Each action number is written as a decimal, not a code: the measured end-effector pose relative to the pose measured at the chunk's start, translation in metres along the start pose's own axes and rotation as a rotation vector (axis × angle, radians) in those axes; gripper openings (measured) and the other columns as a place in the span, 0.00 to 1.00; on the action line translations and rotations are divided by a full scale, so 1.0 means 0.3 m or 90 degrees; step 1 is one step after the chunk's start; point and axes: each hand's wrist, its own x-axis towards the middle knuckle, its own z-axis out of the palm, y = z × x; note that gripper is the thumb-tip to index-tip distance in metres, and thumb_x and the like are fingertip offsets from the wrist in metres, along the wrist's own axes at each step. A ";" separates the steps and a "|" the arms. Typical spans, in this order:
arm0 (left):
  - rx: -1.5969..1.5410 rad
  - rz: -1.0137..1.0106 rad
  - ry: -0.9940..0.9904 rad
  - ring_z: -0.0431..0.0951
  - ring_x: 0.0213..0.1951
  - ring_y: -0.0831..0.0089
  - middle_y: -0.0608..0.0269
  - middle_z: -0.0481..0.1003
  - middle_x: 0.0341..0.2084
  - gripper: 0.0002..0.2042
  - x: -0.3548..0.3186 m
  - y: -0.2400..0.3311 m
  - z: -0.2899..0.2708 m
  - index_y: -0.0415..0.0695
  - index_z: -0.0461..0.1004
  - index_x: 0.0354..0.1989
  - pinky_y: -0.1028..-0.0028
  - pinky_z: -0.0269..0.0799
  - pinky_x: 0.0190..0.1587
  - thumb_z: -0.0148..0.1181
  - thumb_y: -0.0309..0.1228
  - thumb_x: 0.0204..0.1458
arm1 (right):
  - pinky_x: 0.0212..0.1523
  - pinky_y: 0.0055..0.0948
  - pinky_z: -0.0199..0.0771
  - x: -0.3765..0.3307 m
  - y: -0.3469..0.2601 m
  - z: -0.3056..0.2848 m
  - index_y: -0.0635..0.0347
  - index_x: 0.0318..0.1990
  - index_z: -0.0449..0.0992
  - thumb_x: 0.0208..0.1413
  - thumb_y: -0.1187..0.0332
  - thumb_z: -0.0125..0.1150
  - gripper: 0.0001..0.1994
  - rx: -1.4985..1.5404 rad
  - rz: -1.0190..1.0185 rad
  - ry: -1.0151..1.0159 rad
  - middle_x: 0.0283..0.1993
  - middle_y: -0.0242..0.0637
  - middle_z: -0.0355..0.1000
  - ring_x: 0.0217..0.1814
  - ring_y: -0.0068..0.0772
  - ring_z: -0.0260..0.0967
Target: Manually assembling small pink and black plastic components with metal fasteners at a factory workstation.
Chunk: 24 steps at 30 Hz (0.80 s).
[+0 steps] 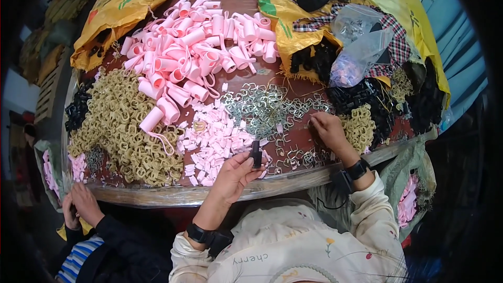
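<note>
My left hand (234, 176) pinches a small black plastic piece (255, 155) upright between thumb and fingers, near the table's front edge. Small pink plastic pieces (222, 133) lie in a loose heap just beyond it. My right hand (331, 133) reaches over the table with fingertips drawn together; what they hold, if anything, is too small to tell. Bent metal wire clips (262, 106) form a silvery pile to its left, with more scattered below it. A small heap of tan plastic buckles (359, 128) sits just right of that hand.
Pink plastic tubes with straps (194, 47) cover the table's far middle. Many tan plastic rings (120, 120) are heaped at left. Yellow woven sacks (128, 8) and clear plastic bags (356, 47) stand at the back. Another person's hands (83, 204) are at the lower left, by the wooden edge (157, 195).
</note>
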 end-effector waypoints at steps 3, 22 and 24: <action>-0.006 -0.002 0.005 0.73 0.35 0.73 0.56 0.70 0.36 0.13 -0.014 -0.005 0.006 0.36 0.63 0.44 0.78 0.71 0.39 0.47 0.26 0.50 | 0.21 0.24 0.62 -0.009 -0.060 -0.025 0.65 0.31 0.69 0.50 0.69 0.49 0.08 0.248 0.129 -0.025 0.20 0.31 0.66 0.21 0.23 0.63; 0.074 0.046 0.036 0.72 0.36 0.65 0.52 0.69 0.33 0.20 0.034 -0.030 0.106 0.34 0.60 0.43 0.73 0.72 0.37 0.56 0.33 0.44 | 0.14 0.19 0.53 -0.056 -0.242 0.080 0.63 0.18 0.69 0.49 0.66 0.49 0.12 0.865 0.136 -0.296 0.13 0.26 0.61 0.13 0.15 0.54; 0.064 0.040 0.005 0.72 0.36 0.64 0.52 0.69 0.34 0.20 0.044 -0.041 0.090 0.35 0.60 0.43 0.72 0.72 0.38 0.56 0.33 0.44 | 0.13 0.18 0.52 -0.066 -0.234 0.084 0.62 0.19 0.69 0.49 0.66 0.49 0.12 0.916 0.167 -0.355 0.13 0.25 0.61 0.13 0.14 0.54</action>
